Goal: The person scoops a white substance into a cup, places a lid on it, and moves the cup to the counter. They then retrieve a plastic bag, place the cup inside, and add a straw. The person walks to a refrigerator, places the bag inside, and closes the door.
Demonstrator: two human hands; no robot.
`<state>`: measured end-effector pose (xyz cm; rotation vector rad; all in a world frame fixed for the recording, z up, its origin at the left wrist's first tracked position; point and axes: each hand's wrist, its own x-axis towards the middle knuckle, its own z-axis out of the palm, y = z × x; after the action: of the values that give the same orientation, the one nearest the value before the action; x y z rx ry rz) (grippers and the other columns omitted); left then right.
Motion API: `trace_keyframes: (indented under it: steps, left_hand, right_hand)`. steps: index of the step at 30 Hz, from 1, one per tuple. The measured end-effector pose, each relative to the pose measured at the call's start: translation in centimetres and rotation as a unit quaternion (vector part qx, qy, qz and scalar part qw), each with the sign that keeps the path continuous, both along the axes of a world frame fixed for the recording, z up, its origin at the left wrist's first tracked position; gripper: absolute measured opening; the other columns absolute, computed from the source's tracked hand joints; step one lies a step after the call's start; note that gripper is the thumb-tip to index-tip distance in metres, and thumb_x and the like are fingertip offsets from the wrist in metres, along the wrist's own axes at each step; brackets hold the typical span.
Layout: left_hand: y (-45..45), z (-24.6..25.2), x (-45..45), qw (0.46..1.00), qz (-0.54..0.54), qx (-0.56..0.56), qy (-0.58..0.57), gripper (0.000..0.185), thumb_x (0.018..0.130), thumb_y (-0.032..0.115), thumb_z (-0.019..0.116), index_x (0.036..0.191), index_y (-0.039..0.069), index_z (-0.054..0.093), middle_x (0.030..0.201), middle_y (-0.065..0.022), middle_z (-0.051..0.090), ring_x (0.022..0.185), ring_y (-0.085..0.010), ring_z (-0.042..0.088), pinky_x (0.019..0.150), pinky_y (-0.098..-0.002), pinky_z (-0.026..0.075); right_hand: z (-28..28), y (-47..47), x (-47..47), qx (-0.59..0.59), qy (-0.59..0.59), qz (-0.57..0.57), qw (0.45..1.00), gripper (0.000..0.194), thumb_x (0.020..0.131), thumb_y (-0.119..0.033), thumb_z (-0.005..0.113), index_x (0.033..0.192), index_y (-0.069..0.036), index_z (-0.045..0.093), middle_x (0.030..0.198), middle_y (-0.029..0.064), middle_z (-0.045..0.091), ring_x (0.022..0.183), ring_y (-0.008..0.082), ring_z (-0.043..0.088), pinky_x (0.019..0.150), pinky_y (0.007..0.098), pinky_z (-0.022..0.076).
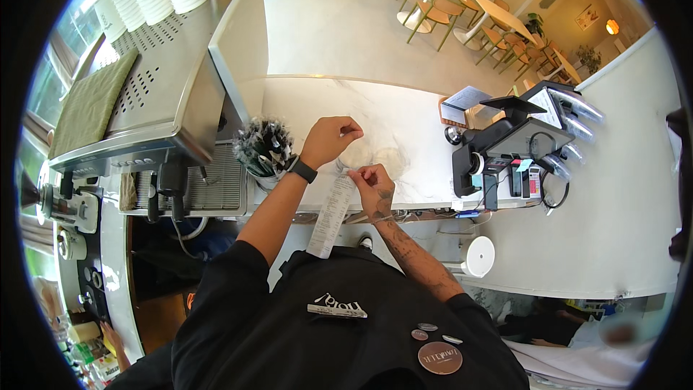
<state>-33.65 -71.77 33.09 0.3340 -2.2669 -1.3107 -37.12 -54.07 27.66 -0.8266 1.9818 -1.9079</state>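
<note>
My right hand (375, 187), on the tattooed arm, pinches the top end of a long printed paper receipt (331, 211). The strip hangs down towards the front of my black shirt. My left hand (334, 140), with a dark watch (302, 169) on its wrist, is above and to the left of the right hand. Its fingertips are drawn together, and nothing is plainly seen between them. Round clear containers (391, 161) are on the white marble-patterned counter (422, 105) beyond the right hand, partly hidden by the hands.
An espresso machine (178, 92) and a potted plant (262, 146) stand left. A point-of-sale terminal (520, 141), a calculator (533, 181) and clear plastic cups (579, 130) are right. Another person's hand (111, 338) is lower left; another person (568, 330) is lower right.
</note>
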Motion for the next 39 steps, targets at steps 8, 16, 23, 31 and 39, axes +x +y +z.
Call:
trace_keyframes:
  steps: [8,16,23,31,39]
  left_hand:
    - [-0.8,-0.3,-0.2,0.998,-0.022,0.051,-0.012,0.014,0.087,0.014,0.071,0.090,0.000,0.071,0.074,-0.0064,0.069,0.068,-0.0118,0.064,0.066,-0.0266,0.052]
    - [-0.9,-0.1,0.1,0.997,-0.027,0.071,-0.021,0.013,0.086,0.012,0.070,0.090,-0.001,0.071,0.074,-0.0063,0.069,0.067,-0.0120,0.064,0.066,-0.0267,0.052]
    - [-0.7,0.0,0.0,0.997,-0.039,0.059,-0.016,0.016,0.084,0.017,0.070,0.088,0.002,0.073,0.075,-0.0102,0.071,0.067,-0.0184,0.067,0.065,-0.0304,0.052]
    - [-0.9,-0.3,0.0,0.994,-0.055,0.088,-0.016,0.014,0.086,0.014,0.069,0.091,0.001,0.073,0.079,-0.0106,0.072,0.074,-0.0167,0.069,0.069,-0.0293,0.053]
    - [-1.0,-0.2,0.1,0.995,-0.059,0.076,-0.011,0.013,0.088,0.011,0.069,0.094,0.000,0.072,0.083,-0.0100,0.072,0.076,-0.0147,0.069,0.071,-0.0278,0.053]
  right_hand:
    - [0.4,-2.1,-1.9,0.010,0.056,-0.003,0.998,0.030,0.084,-0.006,0.076,0.077,-0.003,0.047,0.079,0.0078,0.066,0.068,0.0091,0.058,0.063,0.0238,0.0500]
    - [0.5,-2.8,-2.8,0.028,0.073,-0.031,0.996,0.031,0.083,-0.006,0.077,0.076,-0.004,0.047,0.078,0.0067,0.065,0.066,0.0093,0.056,0.061,0.0243,0.0484]
    - [1.0,-3.5,-3.2,0.090,0.120,-0.073,0.986,0.031,0.081,-0.011,0.079,0.076,-0.004,0.050,0.071,0.0053,0.060,0.063,0.0114,0.055,0.060,0.0262,0.0470]
    - [4.5,-3.4,-3.4,0.149,0.166,-0.098,0.970,0.034,0.076,-0.020,0.083,0.090,-0.007,0.055,0.079,0.0045,0.056,0.067,0.0174,0.056,0.062,0.0294,0.0480]
    - [7.4,-3.3,-5.6,0.271,0.429,0.059,0.860,0.057,0.074,-0.023,0.082,0.124,-0.012,0.055,0.094,0.0023,0.064,0.098,0.0215,0.060,0.096,0.0415,0.0372]
